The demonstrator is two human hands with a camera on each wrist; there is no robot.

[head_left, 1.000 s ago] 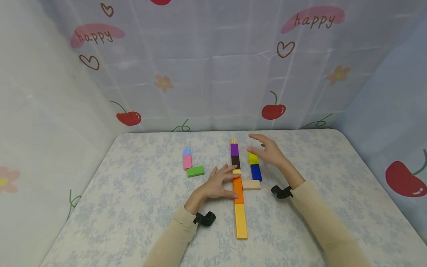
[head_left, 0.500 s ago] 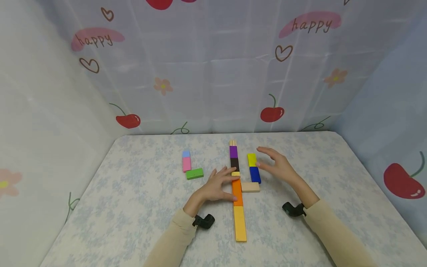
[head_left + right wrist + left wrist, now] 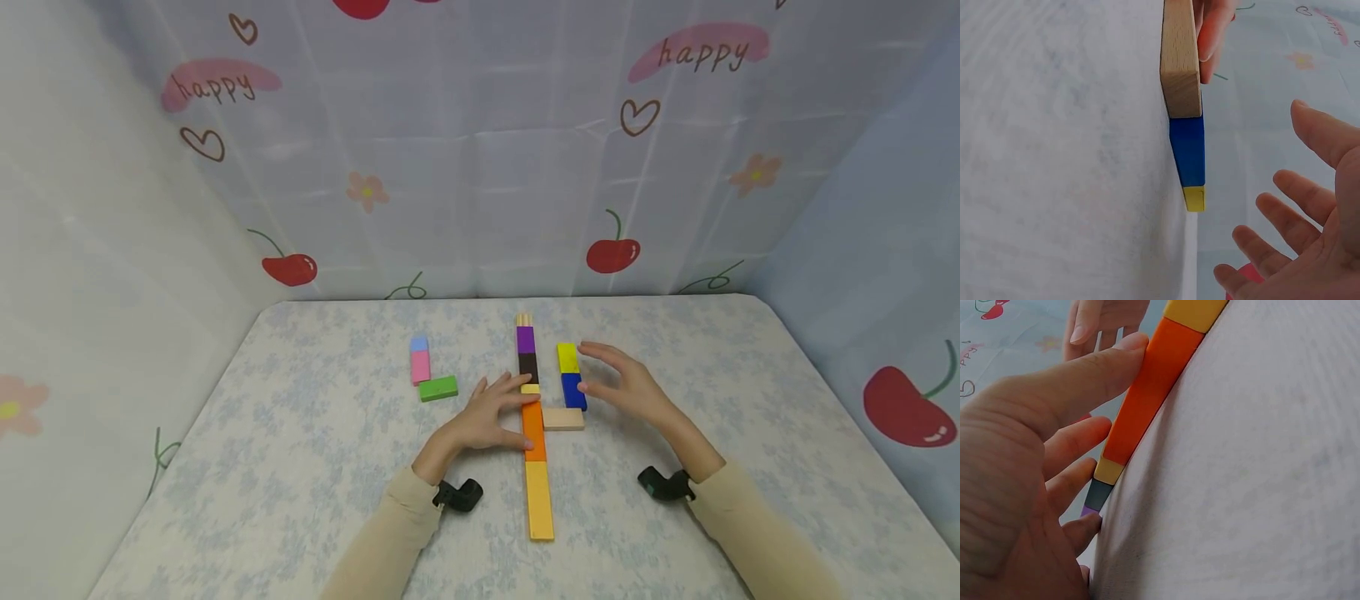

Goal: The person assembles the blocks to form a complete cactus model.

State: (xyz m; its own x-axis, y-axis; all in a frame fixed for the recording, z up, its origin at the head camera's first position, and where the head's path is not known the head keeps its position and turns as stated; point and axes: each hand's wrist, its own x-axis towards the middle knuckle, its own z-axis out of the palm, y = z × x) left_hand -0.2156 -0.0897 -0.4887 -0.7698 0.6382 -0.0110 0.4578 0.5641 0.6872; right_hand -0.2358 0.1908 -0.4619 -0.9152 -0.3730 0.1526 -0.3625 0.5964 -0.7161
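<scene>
A straight column of blocks runs away from the person: a long yellow block (image 3: 539,504), an orange block (image 3: 535,432), a thin yellow one, a black block (image 3: 528,367) and a purple block (image 3: 526,340). My left hand (image 3: 480,418) lies along its left side, fingers spread, with thumb and fingertips at the orange and thin yellow blocks. Beside the column, a plain wooden block (image 3: 564,419) sticks out to the right. Beyond it lie a blue block (image 3: 572,392) and a yellow block (image 3: 567,358), end to end. Just right of these hovers my right hand (image 3: 628,390), fingers apart, holding nothing.
To the left lie a pink block (image 3: 420,367), a light blue block (image 3: 419,343) and a green block (image 3: 438,388) set crosswise. Pale thin pieces (image 3: 524,320) stand at the column's far end. A printed curtain (image 3: 480,208) hangs behind the patterned tabletop (image 3: 300,467).
My right hand has drawn away from the yellow block, moving right and toward the person, and now hovers beside the blue and yellow blocks. The left hand stays at the column.
</scene>
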